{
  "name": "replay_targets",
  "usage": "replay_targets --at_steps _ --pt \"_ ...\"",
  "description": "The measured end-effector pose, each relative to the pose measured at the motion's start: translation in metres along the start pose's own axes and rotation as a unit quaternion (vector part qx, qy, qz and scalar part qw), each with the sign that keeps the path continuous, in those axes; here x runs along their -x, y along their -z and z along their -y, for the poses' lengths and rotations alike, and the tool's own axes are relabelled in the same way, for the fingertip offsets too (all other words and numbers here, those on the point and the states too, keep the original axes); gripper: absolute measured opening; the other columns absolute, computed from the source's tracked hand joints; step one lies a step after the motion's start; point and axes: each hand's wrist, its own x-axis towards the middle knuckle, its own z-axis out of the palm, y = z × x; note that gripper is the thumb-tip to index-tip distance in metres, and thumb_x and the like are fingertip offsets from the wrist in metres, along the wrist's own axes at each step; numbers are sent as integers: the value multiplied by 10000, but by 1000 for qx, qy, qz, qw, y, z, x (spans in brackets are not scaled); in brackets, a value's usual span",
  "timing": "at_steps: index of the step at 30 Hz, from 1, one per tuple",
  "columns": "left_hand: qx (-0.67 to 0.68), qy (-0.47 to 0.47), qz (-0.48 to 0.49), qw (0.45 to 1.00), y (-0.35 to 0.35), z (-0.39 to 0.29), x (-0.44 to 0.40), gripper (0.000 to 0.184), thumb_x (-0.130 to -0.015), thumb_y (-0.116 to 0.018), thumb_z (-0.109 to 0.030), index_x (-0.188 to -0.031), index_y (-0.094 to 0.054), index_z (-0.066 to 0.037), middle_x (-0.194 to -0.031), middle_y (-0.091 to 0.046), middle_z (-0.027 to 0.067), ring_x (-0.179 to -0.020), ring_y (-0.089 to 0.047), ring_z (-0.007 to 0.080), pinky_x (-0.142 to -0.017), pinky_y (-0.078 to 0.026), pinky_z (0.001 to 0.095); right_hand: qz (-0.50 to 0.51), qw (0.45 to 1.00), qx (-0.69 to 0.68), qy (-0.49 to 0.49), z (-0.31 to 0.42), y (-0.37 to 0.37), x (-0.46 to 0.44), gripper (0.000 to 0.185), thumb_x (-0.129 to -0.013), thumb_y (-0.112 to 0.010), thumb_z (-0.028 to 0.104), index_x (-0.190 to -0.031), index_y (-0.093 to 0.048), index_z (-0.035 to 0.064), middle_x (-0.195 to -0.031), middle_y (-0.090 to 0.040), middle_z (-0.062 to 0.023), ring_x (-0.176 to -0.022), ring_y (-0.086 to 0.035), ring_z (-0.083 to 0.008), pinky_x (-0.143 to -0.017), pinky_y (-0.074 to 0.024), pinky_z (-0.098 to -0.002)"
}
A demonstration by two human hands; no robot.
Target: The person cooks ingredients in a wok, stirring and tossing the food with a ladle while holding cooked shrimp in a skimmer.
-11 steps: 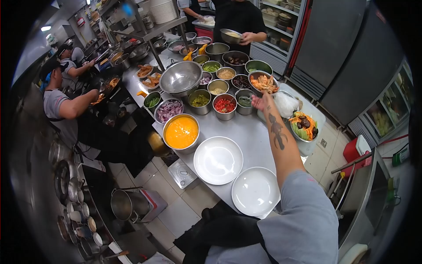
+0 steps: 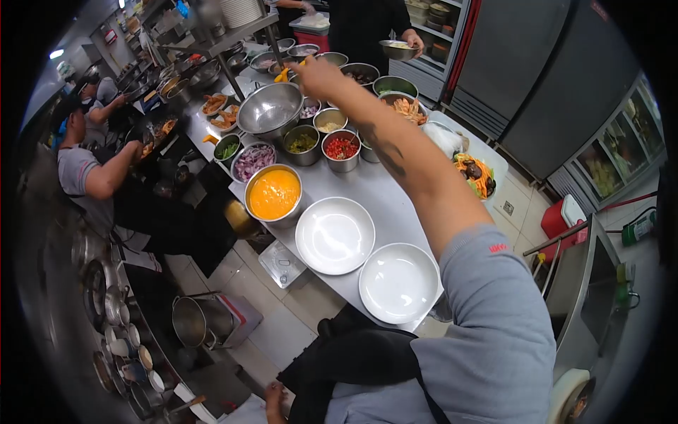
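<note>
Head view: we see the right hand (image 2: 321, 76) stretched across the worktop (image 2: 406, 219), nearest the yellow handle (image 2: 284, 73), just past the stainless-steel mixing bowl (image 2: 270, 109). For a clean reach, we'd keep the forearm (image 2: 395, 145) high, off the open pot of chopped red chillies (image 2: 341, 146). Right fingers: partly curled, index pointing out; contact with the handle, can't tell. Left hand (image 2: 275, 396): low beside the black apron (image 2: 353, 360), fingers loosely bent; any hold, we can't tell.
</note>
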Motion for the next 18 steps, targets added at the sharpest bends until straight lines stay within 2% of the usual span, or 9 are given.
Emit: replay_targets --at_steps 2,3,4,7,9,11,14,16,18 --pt "-33 -72 -58 995 -16 -99 68 303 -905 -545 -205 -1159 -516 -42 -786 -607 70 -544 -582 141 -438 -476 258 56 997 51 10 6 23 -9 458 -776 -593 214 -1224 -563 121 -1140 -569 -183 -1002 -599 -330 -828 -507 -448" --pt "13 -76 -65 995 -20 -96 66 303 -905 -543 -200 -1159 -514 -37 -782 -603 66 -529 -570 134 -435 -473 256 98 992 67 34 0 13 -10 382 -750 -619 212 -1115 -636 100 -1091 -611 -177 -996 -607 -333 -789 -515 -447" --pt "59 -80 -72 992 -25 -93 64 303 -905 -542 -195 -1159 -513 -33 -779 -598 62 -514 -558 128 -433 -469 254 293 953 79 2 11 29 4 303 -743 -625 217 -1010 -680 85 -1023 -651 -168 -969 -626 -304 -761 -517 -425" --pt "60 -96 -4 994 -42 -60 65 265 -894 -558 -190 -1108 -551 -35 -756 -594 53 -505 -551 123 -434 -466 247 495 861 76 -89 10 18 125 328 -848 -528 385 -998 -686 141 -939 -668 -77 -889 -617 -217 -785 -472 -386" --pt "57 -48 61 995 -51 3 42 226 -883 -573 -189 -1043 -583 -29 -730 -592 49 -504 -549 120 -436 -470 248 710 702 60 -27 -58 -58 244 372 -852 -520 482 -948 -663 152 -926 -654 -33 -913 -575 -193 -783 -460 -364" --pt "47 4 110 993 -59 62 26 206 -877 -582 -189 -1002 -601 -26 -714 -591 47 -503 -549 119 -436 -470 250 748 647 139 -51 -20 16 322 385 -786 -618 515 -819 -676 136 -840 -655 -49 -774 -599 -215 -691 -476 -390" --pt "59 63 84 993 -55 90 37 196 -873 -588 -189 -977 -607 -25 -705 -592 47 -504 -553 121 -433 -465 253 770 623 112 -77 -99 -19 493 296 -805 -664 395 -868 -729 114 -821 -705 -60 -747 -661 -183 -709 -522 -327" --pt "78 74 55 993 -45 105 38 190 -870 -591 -189 -960 -612 -24 -700 -592 47 -504 -555 123 -431 -461 255 784 511 -46 -349 -98 32 557 342 -775 -674 414 -911 -668 101 -830 -680 -67 -716 -628 -213 -600 -529 -350" --pt "98 73 31 992 -32 110 38 185 -867 -595 -189 -944 -616 -23 -694 -593 47 -504 -557 124 -429 -458 257 767 426 -71 -475 -69 55 629 425 -882 -565 392 -1139 -605 57 -1067 -653 -173 -886 -648 -325 -790 -541 -444"
